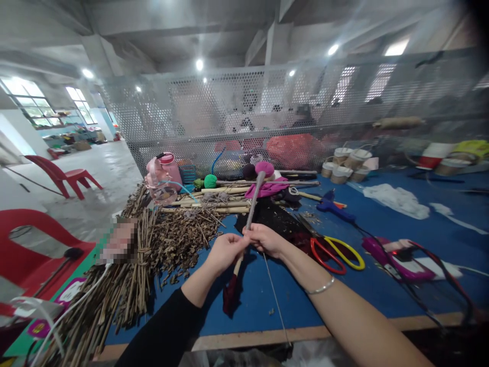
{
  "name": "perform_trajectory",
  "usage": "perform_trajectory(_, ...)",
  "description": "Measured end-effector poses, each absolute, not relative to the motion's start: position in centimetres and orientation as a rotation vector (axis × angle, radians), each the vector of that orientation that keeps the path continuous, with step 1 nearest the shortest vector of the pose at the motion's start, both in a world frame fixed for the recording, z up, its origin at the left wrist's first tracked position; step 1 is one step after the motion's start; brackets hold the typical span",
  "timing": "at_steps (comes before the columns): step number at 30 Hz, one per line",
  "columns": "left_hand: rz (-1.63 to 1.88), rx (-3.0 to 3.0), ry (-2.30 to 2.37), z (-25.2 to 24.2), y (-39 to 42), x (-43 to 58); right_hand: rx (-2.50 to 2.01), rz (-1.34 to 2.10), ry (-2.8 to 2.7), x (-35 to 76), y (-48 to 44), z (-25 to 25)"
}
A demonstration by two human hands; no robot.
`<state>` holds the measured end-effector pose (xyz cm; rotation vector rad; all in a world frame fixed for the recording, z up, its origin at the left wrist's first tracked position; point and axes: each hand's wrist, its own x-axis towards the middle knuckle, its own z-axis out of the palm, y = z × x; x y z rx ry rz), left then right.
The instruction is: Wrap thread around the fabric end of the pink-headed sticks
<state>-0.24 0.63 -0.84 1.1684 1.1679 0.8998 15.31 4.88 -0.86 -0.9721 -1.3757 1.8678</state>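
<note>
While I watch from afar through the head camera, both hands are pinching one greyish stick [255, 201], left of the scissors [344, 242]: the left hand [226, 253] and right hand [265, 240] meet with fingertips together. Should either pinch slacken, I think the thread [273, 290] below the right hand could go loose; a sideways pull could snag it at the table [255, 316] edge, nearer me than the scissors. The stick's long axis slants away, leaning slightly right, its upper end toward a pink ball [264, 167] beyond the scissors.
</note>
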Motion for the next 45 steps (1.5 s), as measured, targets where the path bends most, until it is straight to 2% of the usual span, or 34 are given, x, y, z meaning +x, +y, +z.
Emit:
perform_trajectory(3, 0.895, 1.237, 1.201, -0.8, 0.6, -0.1, -1.007, 1.852, -1.387, 15.1, 4.9, -1.2)
perform_trajectory(9, 0.804, 0.828, 0.907, -0.1, 0.2, 0.4, -0.884, 1.937, -1.294, 15.5, 4.8, -0.3)
perform_trajectory(16, 0.870, 1.288, 1.293, -1.1, 0.6, -0.2, -1.105, 1.886, -1.438, 15.4, 5.1, -1.5)
perform_trajectory(23, 0.841, 0.872, 0.877, -0.2, 0.4, 0.0, -0.824, 1.990, -1.273, 15.9, 5.1, -0.6)
perform_trajectory(30, 0.877, 1.253, 1.241, -1.7, 0.6, -0.2, -1.058, 1.891, -1.442, 15.6, 5.4, -2.0)
perform_trajectory(38, 0.822, 0.853, 0.855, -0.2, 0.3, 0.0, -0.762, 2.043, -1.321, 16.4, 5.3, -0.7)
perform_trajectory(45, 0.864, 1.297, 1.269, -0.8, 0.4, -0.4, -0.996, 1.938, -1.443, 15.5, 5.2, -2.1)
